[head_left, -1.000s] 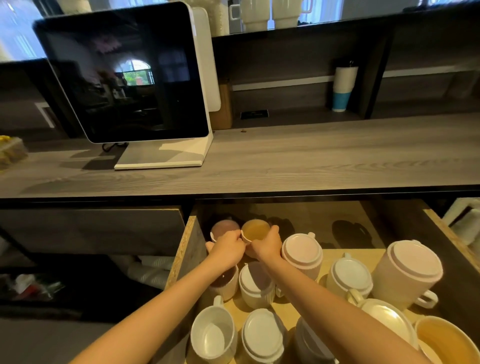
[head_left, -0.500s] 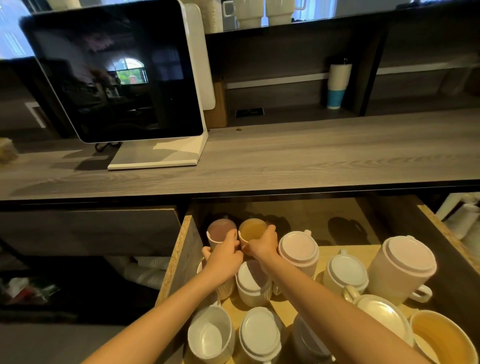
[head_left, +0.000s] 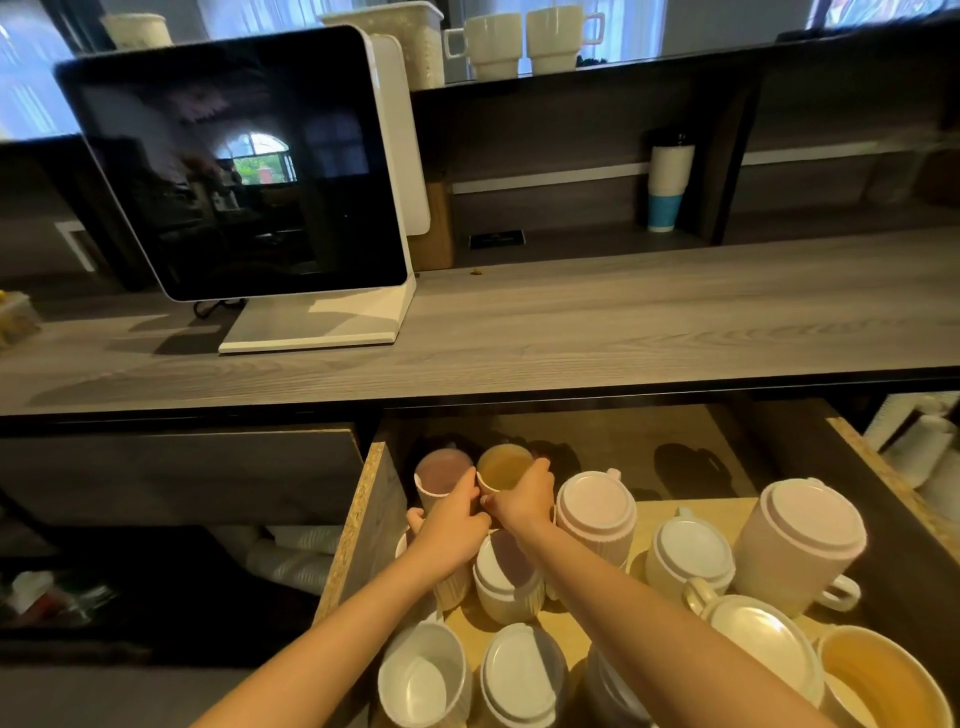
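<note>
An open wooden drawer (head_left: 363, 514) under the grey counter holds several white mugs, some upright, some upside down. At its back left, my left hand (head_left: 452, 530) grips a mug with a pinkish inside (head_left: 441, 470). Right beside it, my right hand (head_left: 522, 501) grips a mug with a yellowish inside (head_left: 501, 465). Both mugs stand upright, rims nearly touching, raised a little above the other mugs. My fingers hide their lower parts.
A white point-of-sale screen (head_left: 244, 171) stands on the grey counter (head_left: 623, 322). A white and blue tumbler (head_left: 664, 182) sits on the shelf behind. A large upside-down mug (head_left: 800, 545) and a yellow-lined bowl (head_left: 878, 680) fill the drawer's right side. Two mugs (head_left: 514, 44) stand on top.
Both hands have closed tighter round the two back mugs, and the mugs have come up slightly and toward me out of the drawer's shadow.
</note>
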